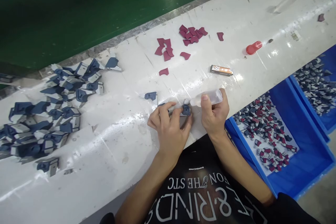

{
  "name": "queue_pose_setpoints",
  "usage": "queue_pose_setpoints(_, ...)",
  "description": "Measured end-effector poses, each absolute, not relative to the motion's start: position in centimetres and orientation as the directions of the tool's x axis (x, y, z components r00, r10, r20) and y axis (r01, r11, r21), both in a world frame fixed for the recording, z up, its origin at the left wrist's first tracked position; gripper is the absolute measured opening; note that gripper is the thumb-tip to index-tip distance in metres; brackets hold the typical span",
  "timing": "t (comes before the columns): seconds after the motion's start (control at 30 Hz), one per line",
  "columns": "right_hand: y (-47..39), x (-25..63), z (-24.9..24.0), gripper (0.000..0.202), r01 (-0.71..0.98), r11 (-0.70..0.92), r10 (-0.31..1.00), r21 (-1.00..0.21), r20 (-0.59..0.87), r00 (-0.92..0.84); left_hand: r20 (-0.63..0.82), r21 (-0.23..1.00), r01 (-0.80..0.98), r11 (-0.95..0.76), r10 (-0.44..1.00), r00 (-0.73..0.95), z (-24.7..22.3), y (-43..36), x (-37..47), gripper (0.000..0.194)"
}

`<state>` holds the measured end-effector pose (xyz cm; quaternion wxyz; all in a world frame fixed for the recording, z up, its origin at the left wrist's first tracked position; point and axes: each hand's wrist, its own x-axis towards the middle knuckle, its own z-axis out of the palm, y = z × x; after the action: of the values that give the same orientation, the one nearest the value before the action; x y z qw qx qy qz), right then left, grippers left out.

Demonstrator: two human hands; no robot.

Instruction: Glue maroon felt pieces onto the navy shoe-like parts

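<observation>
My left hand (170, 126) is closed, pinching a small dark-blue and grey plastic part (186, 110) between thumb and fingers on the white bench. Under its other fingers a second blue part is mostly hidden. My right hand (214, 113) grips a translucent squeeze bottle (211, 97), tilted so that its nozzle meets or nearly meets the pinched part; contact cannot be made out. Just beyond my left fingers lies another blue and grey part (151, 96). Farther back are loose maroon pieces (167, 49) and a second maroon cluster (193, 35).
A large pile of blue and grey parts (65, 87) covers the bench's left. Toward the right lie an orange-and-black labelled stick (222, 70) and a red cap-like object (253, 47). Blue bins (309, 168) of parts stand below the bench's near edge at right.
</observation>
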<state>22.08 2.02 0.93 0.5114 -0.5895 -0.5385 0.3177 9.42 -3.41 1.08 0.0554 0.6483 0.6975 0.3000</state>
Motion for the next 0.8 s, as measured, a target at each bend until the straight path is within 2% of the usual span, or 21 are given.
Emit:
queue_pose_setpoints(0.27, 1.8, 22.2, 1.1, 0.026, 0.288, 0.141, 0.958, -0.947, 0.204, 0.202, 0.306, 0.486, 0.874, -0.009, 0.938, -0.161, 0.9, -3.5, 9.4, 0.019)
queue_pose_setpoints(0.4, 1.7, 22.2, 1.2, 0.031, 0.298, 0.136, 0.958, -0.945, 0.202, 0.202, 0.300, 0.485, 0.874, 0.004, 0.938, -0.171, 1.0, -3.4, 9.6, 0.019)
queue_pose_setpoints(0.53, 2.1, 22.5, 0.6, 0.035, 0.159, 0.117, 0.933, -0.980, 0.164, 0.322, 0.293, 0.470, 0.882, 0.012, 0.941, -0.169, 1.3, -3.3, 9.7, 0.019)
queue_pose_setpoints(0.63, 2.5, 22.8, 0.0, 0.041, 0.032, 0.083, 0.911, -0.996, 0.089, 0.404, 0.293, 0.457, 0.889, 0.006, 0.943, -0.157, 1.8, -3.3, 9.2, 0.026)
queue_pose_setpoints(0.8, 2.6, 23.0, -0.4, 0.045, -0.014, 0.057, 0.907, -0.998, 0.046, 0.418, 0.326, 0.376, 0.924, 0.070, 0.923, -0.203, 2.8, -3.4, 6.5, 0.034)
